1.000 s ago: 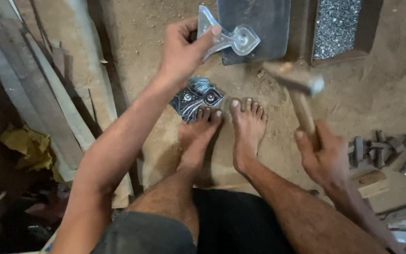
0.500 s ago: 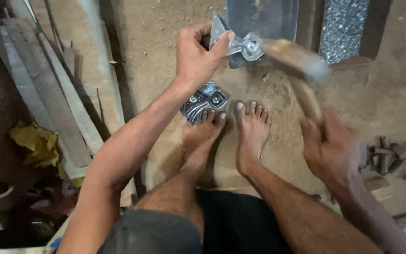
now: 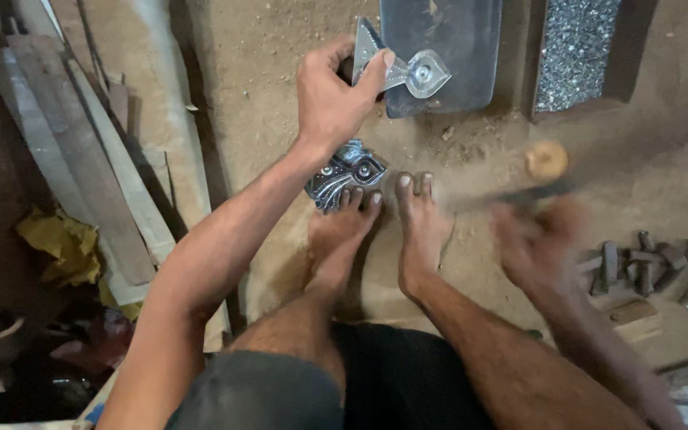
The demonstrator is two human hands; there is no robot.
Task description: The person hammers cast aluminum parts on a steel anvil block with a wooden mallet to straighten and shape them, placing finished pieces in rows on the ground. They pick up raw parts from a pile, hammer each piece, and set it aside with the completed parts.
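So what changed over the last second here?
The right hand swung the hammer onto the shiny metal piece, then pulled it back down toward the feet, blurred now. The left hand stayed gripping that piece on the steel block.

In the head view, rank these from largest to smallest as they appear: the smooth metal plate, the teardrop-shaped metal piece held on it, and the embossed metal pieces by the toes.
1. Smooth metal plate
2. Embossed metal pieces
3. Teardrop-shaped metal piece; partly hidden by the left hand, so ranks two and three are unsure.
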